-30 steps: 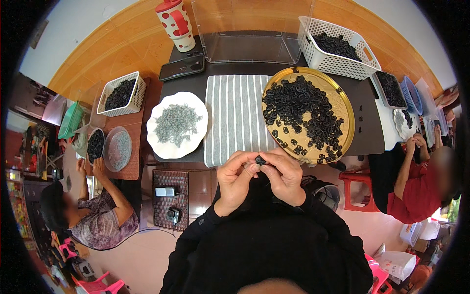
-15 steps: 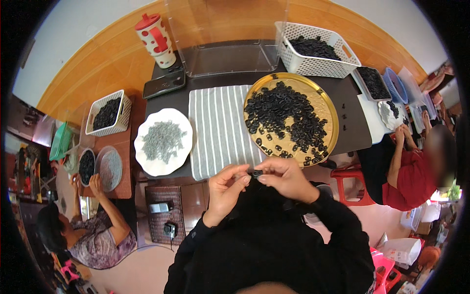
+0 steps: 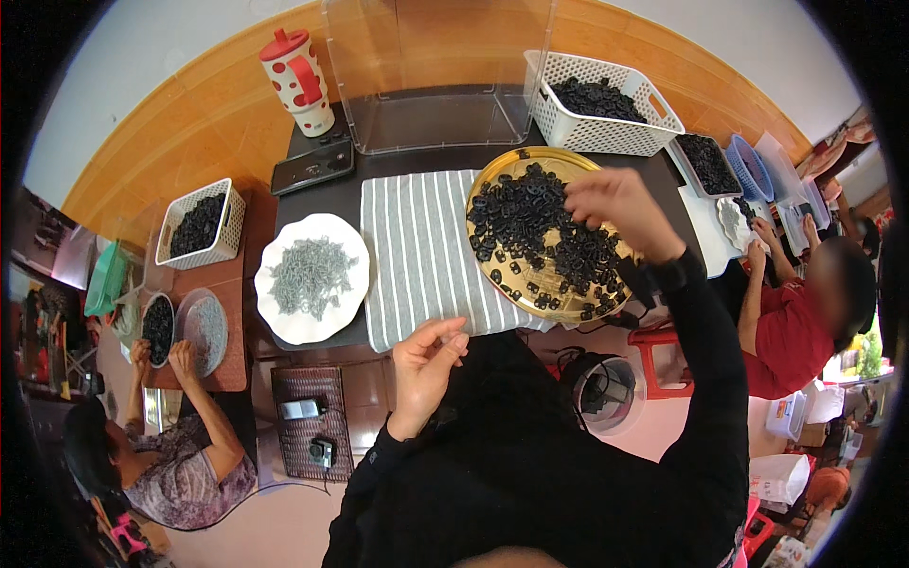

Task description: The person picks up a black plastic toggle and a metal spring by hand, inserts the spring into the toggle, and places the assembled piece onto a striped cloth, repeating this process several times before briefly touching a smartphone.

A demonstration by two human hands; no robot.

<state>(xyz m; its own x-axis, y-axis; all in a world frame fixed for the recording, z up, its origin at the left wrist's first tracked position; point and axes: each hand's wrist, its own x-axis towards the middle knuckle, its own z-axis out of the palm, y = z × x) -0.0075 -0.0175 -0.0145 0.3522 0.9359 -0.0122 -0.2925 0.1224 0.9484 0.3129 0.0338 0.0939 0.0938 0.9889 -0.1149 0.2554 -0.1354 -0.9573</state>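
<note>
My left hand [image 3: 426,373] is in front of the striped cloth's near edge, thumb and fingertips pressed together. Whatever they pinch is too small or hidden to make out. Over the right part of the round gold tray [image 3: 485,275] is my right hand [image 3: 620,206], its bent fingers smeared by motion, so a held piece cannot be told. Many small black plastic pieces [image 3: 530,213] lie heaped on the tray, with looser ones along its near side. Left of the grey and white striped cloth [image 3: 417,251], a white scalloped plate [image 3: 268,301] carries a pile of small grey clear-looking pieces [image 3: 315,276].
Behind the tray stands a white basket [image 3: 606,134] of black pieces, beside a clear plastic box [image 3: 426,118]. A phone [image 3: 312,168] and dotted tumbler [image 3: 299,85] are at the back left. Co-workers sit on both sides, one in a red shirt [image 3: 784,327].
My hands have parted. The right one has moved up and right over the gold tray; the left stays near the cloth. The black piece between them is no longer in sight.
</note>
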